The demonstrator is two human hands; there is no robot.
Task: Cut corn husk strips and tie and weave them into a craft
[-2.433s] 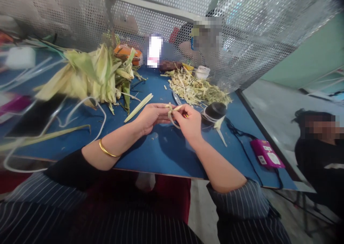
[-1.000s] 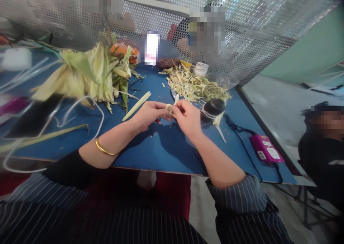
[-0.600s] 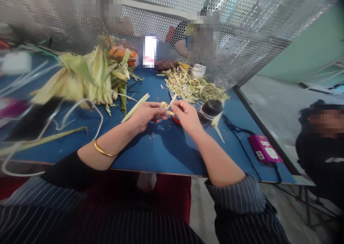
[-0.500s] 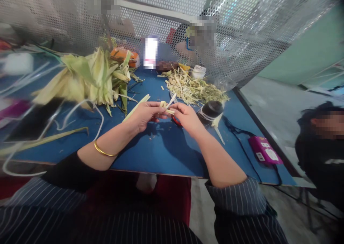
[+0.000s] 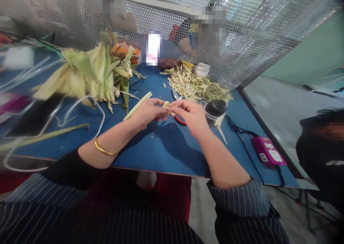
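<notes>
My left hand [image 5: 151, 114] pinches a small folded piece of pale corn husk [image 5: 166, 104] above the blue table. Against its other end, the thumb and fingertips of my right hand [image 5: 192, 115] are closed, so both hands meet on the husk; its lower part is hidden by fingers. Red-handled scissors [image 5: 180, 120] lie under my right hand, partly covered by it. Beside my left hand rests a long flat husk strip [image 5: 137, 106]. A dark spool wound with white cord [image 5: 215, 109] stands to the right of my right hand.
A heap of corn husks [image 5: 94, 75] lies at the left, and shredded scraps [image 5: 193, 84] are piled at the back right. A purple power strip [image 5: 268, 151] with a black cable sits near the right edge. A perforated screen [image 5: 161, 14] borders the back; a person [image 5: 322, 154] is at far right.
The loose husk end that stuck up between my hands is no longer visible there. My right fingers have closed in on the piece, and more of the scissors shows.
</notes>
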